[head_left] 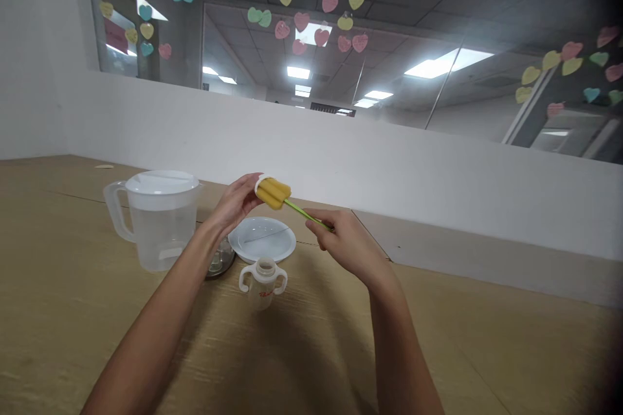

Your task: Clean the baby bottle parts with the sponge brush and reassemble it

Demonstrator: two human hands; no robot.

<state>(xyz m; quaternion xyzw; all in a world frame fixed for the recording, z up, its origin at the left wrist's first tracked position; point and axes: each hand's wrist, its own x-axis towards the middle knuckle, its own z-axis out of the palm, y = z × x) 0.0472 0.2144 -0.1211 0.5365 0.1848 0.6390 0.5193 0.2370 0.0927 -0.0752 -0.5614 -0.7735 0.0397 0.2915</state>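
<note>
- Head view: the right hand (348,243) had its fingers pinched on the thin green handle (302,212) of a sponge brush, well above the counter (292,363).
- The left hand (237,200) had its fingers curled around a small white cap-like piece (261,177); part of it was hidden.
- The yellow sponge head (273,193) sat between the two sets of fingers, against the white piece; how deep it reached inside could not be told.
- The brush looked light, its head soft and likely to squash, its handle slim and perhaps slippery if wet; the handle seemed the surest hold.
- The white piece looked light and fairly stiff, best held by its outer side, with the fingers off the rim.
- Below the fingers stood the open two-handled bottle (261,292), probably light and easy to tip; its side handles offered the natural grip.
- Also below them lay the white bowl (263,240), with the lidded pitcher (165,227) beyond the left fingers, likely the heaviest thing there.
</note>
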